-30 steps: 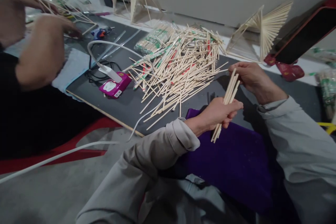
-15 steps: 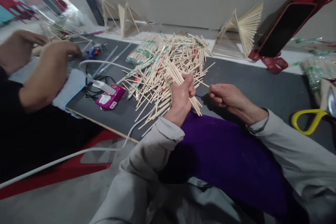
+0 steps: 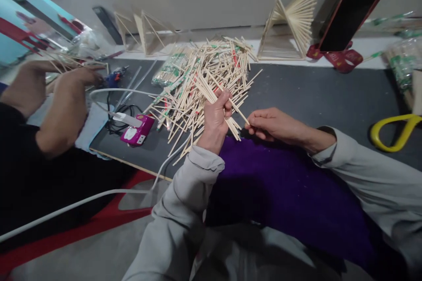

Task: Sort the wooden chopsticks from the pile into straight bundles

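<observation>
The person's left hand (image 3: 216, 116) is clamped round a splayed bundle of slim pale wooden sticks (image 3: 207, 91), in front of a tangled heap of loose pale sticks (image 3: 219, 63) at its twelve o'clock; the right hand (image 3: 275, 125), a little apart at about three o'clock, pinches the near end of one single pale stick (image 3: 241, 113), which slants past the left thumb; whether the left also grips that one, I can't tell from here. By my reckoning a fistful is gathered, while most of the heap lies loose; already assembled, a twisting fan-shaped stick frame (image 3: 301, 15) stands at one o'clock, and blurrier angular stick frames (image 3: 140, 33) at ten. The sticks look straight and smooth, with red and green printed wrapping (image 3: 234, 58) among them; a crinkly clear plastic packet (image 3: 171, 68) shines at eleven; the counter (image 3: 313, 92) is flat dark grey; the deep purple cloth (image 3: 280, 184) at five looks soft.
</observation>
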`<state>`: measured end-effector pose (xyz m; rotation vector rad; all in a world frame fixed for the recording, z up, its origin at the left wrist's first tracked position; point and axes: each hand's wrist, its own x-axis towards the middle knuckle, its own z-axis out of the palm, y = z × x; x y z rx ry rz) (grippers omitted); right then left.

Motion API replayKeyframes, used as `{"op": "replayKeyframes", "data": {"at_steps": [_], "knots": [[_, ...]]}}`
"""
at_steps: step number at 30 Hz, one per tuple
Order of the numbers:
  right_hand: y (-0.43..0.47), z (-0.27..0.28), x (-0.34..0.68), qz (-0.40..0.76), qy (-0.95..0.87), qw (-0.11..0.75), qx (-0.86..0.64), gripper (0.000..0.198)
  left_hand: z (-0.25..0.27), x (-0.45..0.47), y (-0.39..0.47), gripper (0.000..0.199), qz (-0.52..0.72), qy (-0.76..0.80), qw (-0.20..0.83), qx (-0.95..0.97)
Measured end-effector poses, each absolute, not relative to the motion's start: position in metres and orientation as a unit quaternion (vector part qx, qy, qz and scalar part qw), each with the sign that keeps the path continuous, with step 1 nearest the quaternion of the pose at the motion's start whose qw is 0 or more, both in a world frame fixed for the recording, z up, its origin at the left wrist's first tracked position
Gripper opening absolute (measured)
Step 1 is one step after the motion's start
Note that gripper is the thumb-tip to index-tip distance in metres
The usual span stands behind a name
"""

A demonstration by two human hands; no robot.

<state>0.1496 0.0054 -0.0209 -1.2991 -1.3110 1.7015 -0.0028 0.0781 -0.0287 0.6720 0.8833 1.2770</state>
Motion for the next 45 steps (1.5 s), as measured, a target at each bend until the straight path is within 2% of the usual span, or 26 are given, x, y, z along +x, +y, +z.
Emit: {"op": "replayKeyframes", "data": {"at_steps": [8, 13, 21, 24, 27, 31, 34, 37, 40, 45], "knots": [[0.007, -0.023, 0.150, 0.667, -0.466, 0.327, -0.481, 0.014, -0.030, -0.003, 0.078, 0.022, 0.550, 0.359, 0.697, 0.288], [0.005, -0.017, 0.151, 0.721, -0.431, 0.305, -0.448, 0.023, -0.026, -0.007, 0.079, 0.020, 0.517, 0.349, 0.732, 0.274], [0.002, -0.019, 0.139, 0.755, -0.402, 0.275, -0.439, 0.018, -0.013, -0.007, 0.071, 0.018, 0.493, 0.314, 0.773, 0.249], [0.009, -0.022, 0.148, 0.722, -0.387, 0.351, -0.454, 0.014, -0.012, -0.009, 0.068, 0.013, 0.452, 0.317, 0.786, 0.278], [0.020, -0.023, 0.168, 0.677, -0.382, 0.456, -0.433, 0.017, -0.016, -0.012, 0.065, 0.018, 0.357, 0.332, 0.796, 0.359], [0.033, -0.025, 0.188, 0.633, -0.373, 0.532, -0.421, 0.017, -0.023, -0.012, 0.062, 0.025, 0.280, 0.343, 0.779, 0.444], [0.037, -0.029, 0.190, 0.628, -0.337, 0.550, -0.435, 0.004, -0.024, -0.010, 0.060, 0.025, 0.259, 0.357, 0.765, 0.469], [0.040, -0.032, 0.188, 0.620, -0.310, 0.563, -0.450, 0.014, -0.023, -0.007, 0.058, 0.023, 0.232, 0.374, 0.758, 0.480], [0.042, -0.032, 0.188, 0.634, -0.289, 0.567, -0.440, 0.011, -0.022, -0.005, 0.057, 0.022, 0.211, 0.387, 0.757, 0.483], [0.041, -0.031, 0.190, 0.661, -0.307, 0.571, -0.379, 0.019, -0.024, -0.002, 0.057, 0.019, 0.196, 0.390, 0.754, 0.491]]}}
